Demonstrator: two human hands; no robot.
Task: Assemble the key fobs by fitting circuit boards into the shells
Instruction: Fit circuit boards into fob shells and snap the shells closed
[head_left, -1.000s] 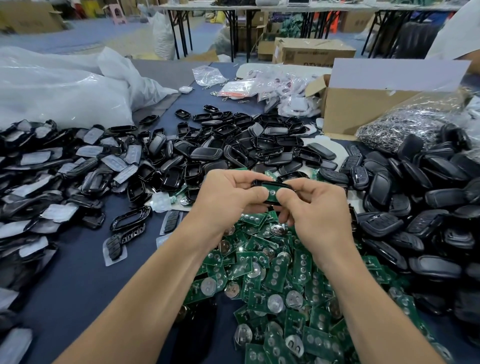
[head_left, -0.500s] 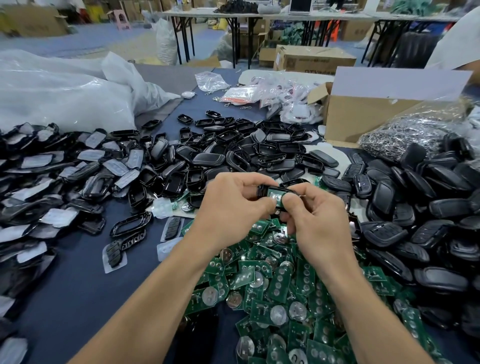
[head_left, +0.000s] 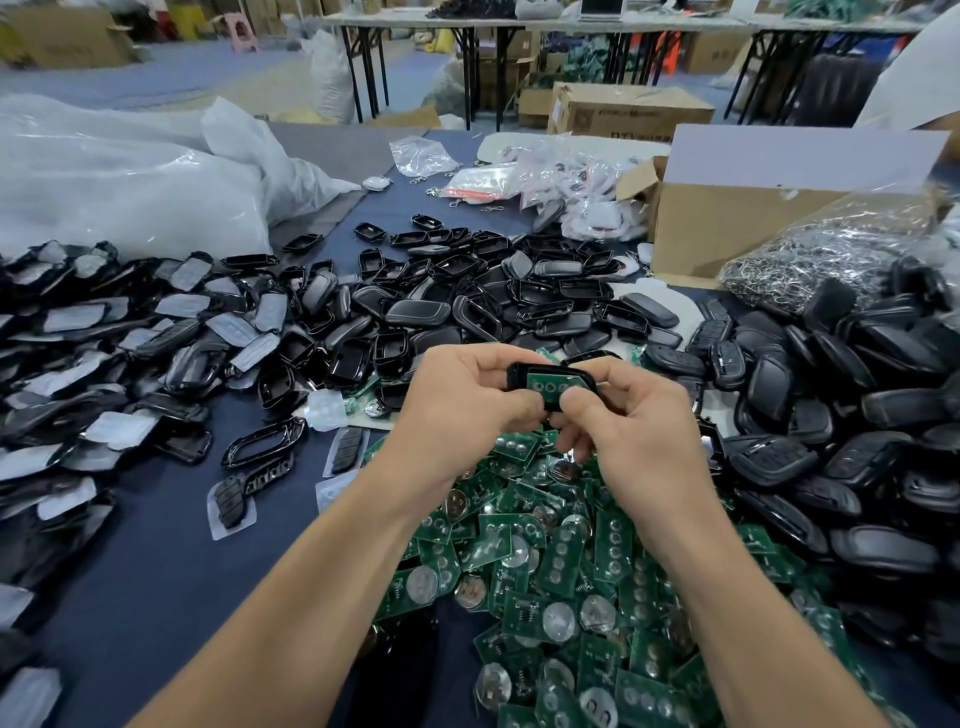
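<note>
2 hands: left hand (head_left: 462, 400) + right hand (head_left: 639, 436). 1 shell (head_left: 513, 373) held, w/ 1 board (head_left: 550, 384) in it. Loose green boards (head_left: 545, 571): dozens, too many to count. Loose black shells (head_left: 467, 291): well over 50 (heaps overlap, no exact no.). Cardboard: 1 open box (head_left: 727, 228) + 1 shut box (head_left: 623, 111). 1 bag of metal rings (head_left: 810, 260). Approx 2 big white bags (head_left: 130, 192).

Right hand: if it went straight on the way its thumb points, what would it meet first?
The green circuit board, which the right hand touches with its thumb inside the black shell; just beyond, probably the left hand gripping that shell.
</note>
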